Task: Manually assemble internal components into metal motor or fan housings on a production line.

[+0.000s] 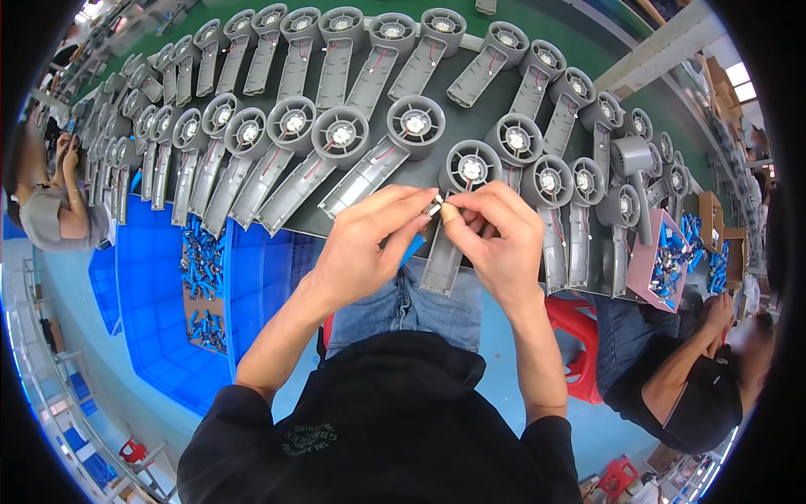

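My left hand (pixel 369 244) is closed, thumb and forefinger pinching a small white connector (pixel 434 206). Below its fingers shows part of a blue cylinder (pixel 411 249), which looks like a battery cell. Against the connector come the fingertips of my right hand (pixel 501 239), also pinched; the tiny piece between them is mostly hidden. Both hands are over a grey handheld fan housing (pixel 470 168), whose round head lies just beyond them. Its open handle shell (pixel 441 267) points toward me and overhangs the table edge.
Rows of similar grey fan housings (pixel 340 130) cover the dark table (pixel 457 80). At the left, blue bins (pixel 159 286) hold blue cells (pixel 201 260). A pink box (pixel 655 265) of blue cells stands right, near a seated co-worker (pixel 680 386) and red stool (pixel 578 344). Another person (pixel 54 193) works far left.
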Motion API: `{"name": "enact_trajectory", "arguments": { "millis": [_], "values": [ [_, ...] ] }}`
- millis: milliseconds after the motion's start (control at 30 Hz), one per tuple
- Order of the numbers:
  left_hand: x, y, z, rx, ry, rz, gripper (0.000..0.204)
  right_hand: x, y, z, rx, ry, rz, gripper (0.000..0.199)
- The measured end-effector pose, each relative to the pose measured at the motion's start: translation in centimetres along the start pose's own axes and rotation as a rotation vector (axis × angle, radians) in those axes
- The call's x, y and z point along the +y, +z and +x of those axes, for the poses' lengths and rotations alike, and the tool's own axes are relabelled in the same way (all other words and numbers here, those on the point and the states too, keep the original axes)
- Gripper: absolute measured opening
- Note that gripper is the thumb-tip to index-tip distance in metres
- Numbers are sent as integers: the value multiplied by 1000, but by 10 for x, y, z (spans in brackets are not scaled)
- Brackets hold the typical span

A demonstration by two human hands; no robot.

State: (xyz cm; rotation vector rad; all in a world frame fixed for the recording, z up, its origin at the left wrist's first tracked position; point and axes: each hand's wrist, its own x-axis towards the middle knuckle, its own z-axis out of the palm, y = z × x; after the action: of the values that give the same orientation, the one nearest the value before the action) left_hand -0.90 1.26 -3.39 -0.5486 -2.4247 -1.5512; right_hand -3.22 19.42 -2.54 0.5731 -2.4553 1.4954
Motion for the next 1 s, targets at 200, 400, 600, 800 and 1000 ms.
{"name": "enact_trajectory", "arguments": {
  "millis": [200, 400, 600, 800, 1000],
  "values": [
    [0, -1, 2, -22, -59, -67, 29, 4, 1, 2, 25, -107, -48, 11],
    [-6, 0, 2, -33, -132, -193, 27, 14, 0, 4, -28, -232, -174, 16],
    [-8, -1, 3, -42, -31, -99, 26, 14, -1, 3, -38, -278, -211, 16],
    [-8, -2, 2, -60, -19, -85, 26, 16, -1, 0, -24, -312, -267, 15],
    [-7, -1, -3, -7, -122, -212, 27, -35, -11, -23, 50, -27, -379, 15]
  ]
}}
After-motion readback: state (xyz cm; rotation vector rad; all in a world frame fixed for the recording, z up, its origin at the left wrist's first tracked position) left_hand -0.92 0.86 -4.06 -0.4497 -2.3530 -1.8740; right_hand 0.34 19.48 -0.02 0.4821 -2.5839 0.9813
